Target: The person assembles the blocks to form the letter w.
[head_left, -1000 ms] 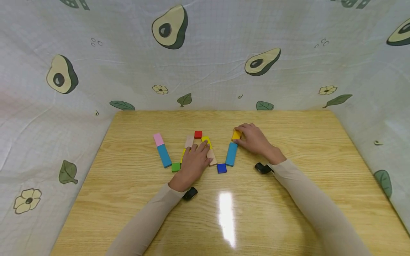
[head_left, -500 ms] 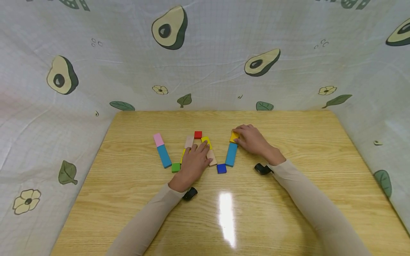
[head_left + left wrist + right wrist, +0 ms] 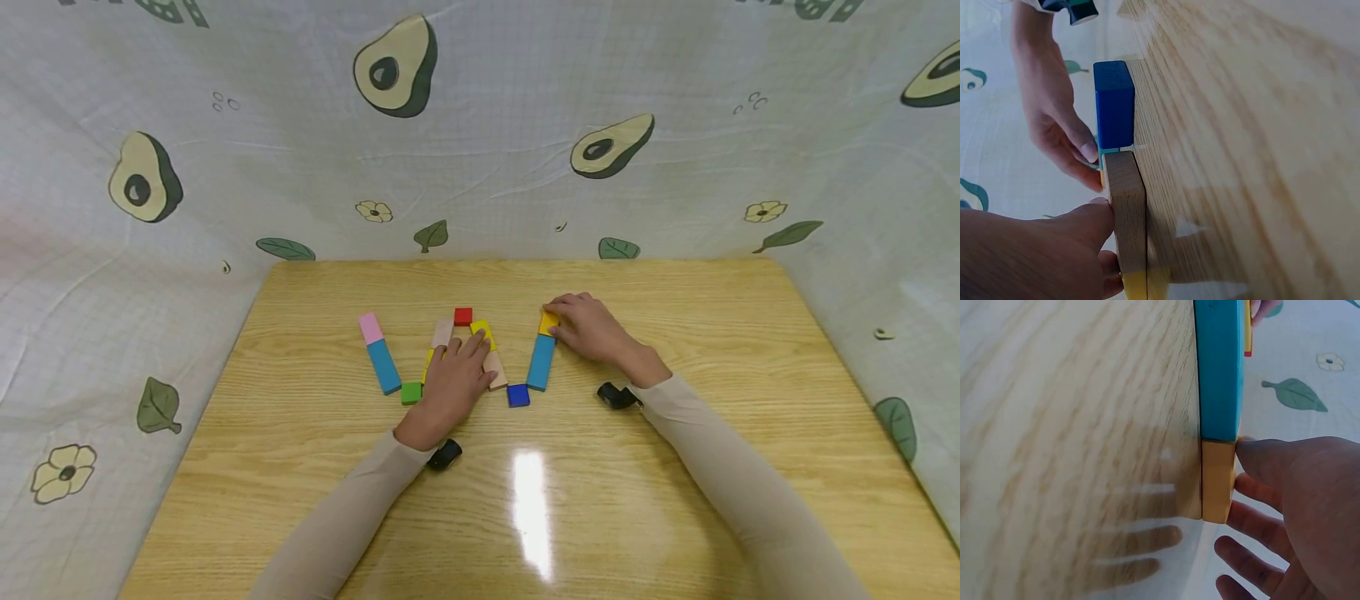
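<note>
My right hand [image 3: 592, 327] pinches an orange block [image 3: 549, 322] between thumb and fingers at the far end of a long blue block [image 3: 541, 362]. In the right wrist view the orange block [image 3: 1217, 481] sits flush against the light-blue block [image 3: 1219, 369]. My left hand [image 3: 452, 385] lies spread over the middle blocks, fingertips by a yellow block [image 3: 482, 332], thumb touching a plain wooden block [image 3: 495, 371]. The left wrist view has that wooden block [image 3: 1127, 206] beside a dark-blue block [image 3: 1114, 103]. The left hand partly covers another yellow block [image 3: 429, 364].
The blocks form a zigzag on the wooden table [image 3: 315, 467]: pink [image 3: 371, 327], blue [image 3: 384, 367], green [image 3: 411, 392], pale wood [image 3: 443, 332], red [image 3: 463, 317] and dark blue [image 3: 518, 395] ones. A patterned cloth [image 3: 495, 83] hangs around the table's back and sides.
My right hand has shifted the orange block slightly left and toward me, so it lines up with the blue block's end. The left hand has stayed in place.
</note>
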Action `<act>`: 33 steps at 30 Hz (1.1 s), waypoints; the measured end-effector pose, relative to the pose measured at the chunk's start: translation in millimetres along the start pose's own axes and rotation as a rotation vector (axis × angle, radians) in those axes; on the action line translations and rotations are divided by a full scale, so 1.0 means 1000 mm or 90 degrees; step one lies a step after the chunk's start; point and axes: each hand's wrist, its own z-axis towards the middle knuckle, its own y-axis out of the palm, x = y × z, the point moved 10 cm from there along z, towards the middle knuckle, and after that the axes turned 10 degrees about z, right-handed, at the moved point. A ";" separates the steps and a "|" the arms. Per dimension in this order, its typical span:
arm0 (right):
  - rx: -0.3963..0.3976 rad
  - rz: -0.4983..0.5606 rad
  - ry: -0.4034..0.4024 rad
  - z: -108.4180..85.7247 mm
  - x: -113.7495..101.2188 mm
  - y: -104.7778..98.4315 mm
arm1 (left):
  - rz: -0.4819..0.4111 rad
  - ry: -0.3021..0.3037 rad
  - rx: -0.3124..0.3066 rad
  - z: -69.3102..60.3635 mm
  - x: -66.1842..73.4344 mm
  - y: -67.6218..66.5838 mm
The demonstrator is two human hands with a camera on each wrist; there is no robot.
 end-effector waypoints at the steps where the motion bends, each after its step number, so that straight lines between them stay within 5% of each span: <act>1: 0.000 0.001 -0.001 0.000 0.000 0.000 | 0.000 -0.001 0.000 0.000 0.000 0.000; 25: 0.040 0.011 0.013 -0.019 0.003 -0.012 | 0.008 0.019 0.008 0.005 -0.002 -0.007; 33: 0.074 0.012 0.036 -0.041 0.016 -0.030 | -0.032 -0.004 0.026 0.001 -0.027 -0.018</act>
